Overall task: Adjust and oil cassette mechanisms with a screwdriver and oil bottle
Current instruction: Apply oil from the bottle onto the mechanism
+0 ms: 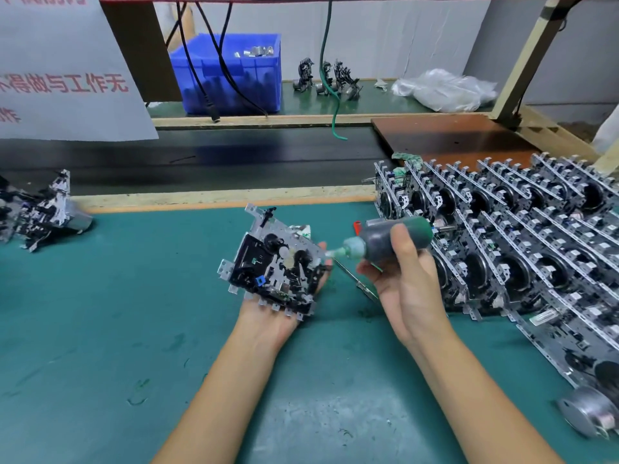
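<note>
- Green bench mat fills the foreground, scuffed and marked w/ small dark smudges; a pale wood strip runs along its far edge, then a dark belt-like lane behind that.
- Left hand is palm up under a cassette mechanism, fingers spread flat beneath it, fingertips showing past the right edge. No curl round the part that I can see (it just lies on the palm). Mechanism is tilted, black plastic and metal plate side up, raised off the mat near the bench centre.
- Right hand grips a dark oil bottle w/ green cap end, thumb over the top of the body, other fingers wrapped below. Bottle lies nearly horizontal, nozzle pointing left, tip just beside the mechanism's right edge; can't tell if it touches.
- Thin metal shaft of a screwdriver sticks out below the bottle from the same hand, tip toward the mechanism; a red bit, maybe its handle, shows behind the bottle. How the fingers hold it is hidden.
- Rows of finished-looking mechanisms are stacked edge-on at the right, close-packed, running to the frame edge.
- Another loose mechanism sits far left on the mat.
- Back shelf: blue plastic bin w/ small metal parts, a few upright assemblies, crumpled clear bag.
- White sign w/ red characters hangs top left; black cables and one green wire dangle in front of the shelf.
</note>
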